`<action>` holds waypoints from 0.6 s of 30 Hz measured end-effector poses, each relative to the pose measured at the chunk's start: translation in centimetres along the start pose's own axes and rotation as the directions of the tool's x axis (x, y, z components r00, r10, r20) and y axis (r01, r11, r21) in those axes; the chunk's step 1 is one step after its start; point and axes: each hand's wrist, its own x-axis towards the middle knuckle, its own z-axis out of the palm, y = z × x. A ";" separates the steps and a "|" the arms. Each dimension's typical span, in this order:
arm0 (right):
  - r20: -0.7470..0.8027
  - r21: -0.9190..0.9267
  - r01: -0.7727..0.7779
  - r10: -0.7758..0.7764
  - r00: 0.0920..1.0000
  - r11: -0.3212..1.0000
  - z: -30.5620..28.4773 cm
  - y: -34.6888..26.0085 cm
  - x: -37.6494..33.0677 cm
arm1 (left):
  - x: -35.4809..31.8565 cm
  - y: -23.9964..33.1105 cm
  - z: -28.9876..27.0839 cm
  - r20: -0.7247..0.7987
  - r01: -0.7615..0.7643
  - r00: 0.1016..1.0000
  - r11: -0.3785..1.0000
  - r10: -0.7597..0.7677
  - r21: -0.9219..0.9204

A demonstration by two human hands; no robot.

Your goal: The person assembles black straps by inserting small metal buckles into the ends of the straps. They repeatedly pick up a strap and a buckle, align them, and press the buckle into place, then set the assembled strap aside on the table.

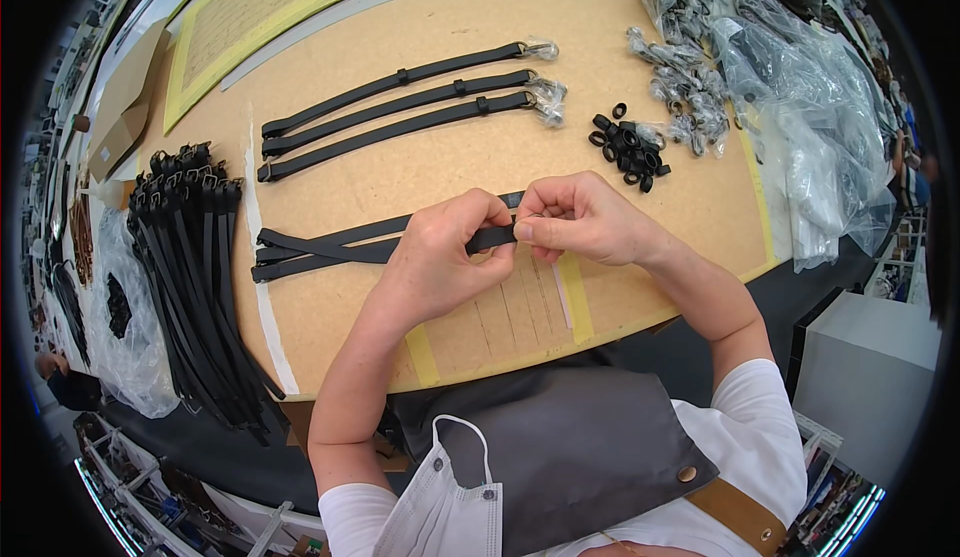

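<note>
Both my hands are closed on a flat black strap near the table's front edge. My left hand grips it a little way back from its end. At that end, the thumb and forefinger of my right hand are pinched together; whether a small part is also between them is hidden by the fingers. The held strap's tail runs left and crosses other black straps lying on the table. Beyond my hands lie three finished-looking black straps, each with a small loop and a plastic-wrapped metal fitting.
Small black loops are heaped to the right, beside plastic-wrapped metal fittings and clear plastic bags. A thick bundle of black straps with buckles hangs over the table's left edge. A yellow-bordered sheet lies far left.
</note>
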 end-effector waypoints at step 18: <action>-0.046 0.135 0.116 -0.111 0.993 0.984 1.6 1.6 0.6 | -0.1 0.8 -0.5 0.114 0.123 0.988 0.967 -0.099 -0.224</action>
